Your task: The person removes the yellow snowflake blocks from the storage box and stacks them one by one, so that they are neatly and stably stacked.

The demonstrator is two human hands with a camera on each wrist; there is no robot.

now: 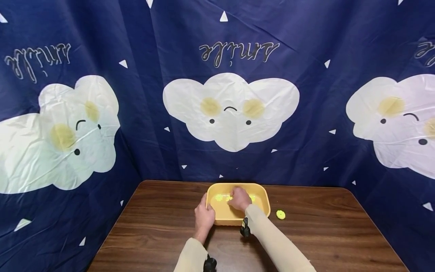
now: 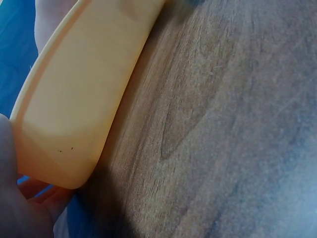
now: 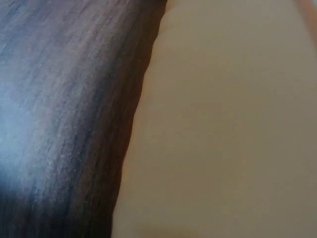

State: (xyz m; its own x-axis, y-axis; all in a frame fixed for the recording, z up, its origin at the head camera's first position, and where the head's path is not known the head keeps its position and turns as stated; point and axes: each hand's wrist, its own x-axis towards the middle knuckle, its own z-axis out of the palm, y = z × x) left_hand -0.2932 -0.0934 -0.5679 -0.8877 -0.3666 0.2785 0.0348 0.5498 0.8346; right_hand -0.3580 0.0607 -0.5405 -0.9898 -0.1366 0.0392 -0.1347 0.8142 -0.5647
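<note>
A yellow plastic basin (image 1: 227, 215) with rounded corners stands on the table. At its left end my left hand (image 1: 204, 217) grips the wall, the thumb on the near side; the left wrist view shows fingers (image 2: 47, 198) curled round the end of the basin (image 2: 74, 99). My right hand (image 1: 240, 199) reaches inside, with thumb and fingertips about a small yellow flower-shaped piece (image 1: 229, 198). Similar yellow pieces lie in the basin, one at the left (image 1: 219, 197) and one partly behind the hand (image 1: 252, 197). The right wrist view holds only the basin's outer wall (image 3: 223, 124), blurred.
One more yellow flower-shaped piece (image 1: 280, 214) lies on the brown wooden table (image 1: 326, 226), right of the basin. A dark blue cloth (image 1: 146, 151) with printed clouds hangs behind and at both sides of the table.
</note>
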